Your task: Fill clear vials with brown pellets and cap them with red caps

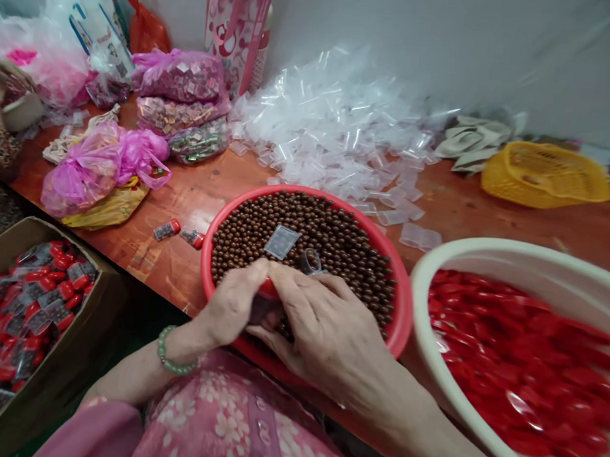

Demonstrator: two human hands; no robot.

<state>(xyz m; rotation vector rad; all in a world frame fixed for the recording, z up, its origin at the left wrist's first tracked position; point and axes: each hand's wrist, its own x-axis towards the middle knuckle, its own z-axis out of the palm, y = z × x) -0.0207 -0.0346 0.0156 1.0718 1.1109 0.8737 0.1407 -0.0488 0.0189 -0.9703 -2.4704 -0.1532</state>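
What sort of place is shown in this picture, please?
It looks like a small packing workshop, though I cannot be sure. A red basin of brown balls, a cream tub of red plastic pieces and a cardboard box of red-capped containers suggest it.

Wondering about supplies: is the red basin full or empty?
Well filled: brown balls spread across the red basin to its visible walls, hiding the bottom. Depth unclear.

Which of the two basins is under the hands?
The red basin, holding brown balls: the left hand and right hand are over its near side. The cream basin, holding red pieces, stands to the right.
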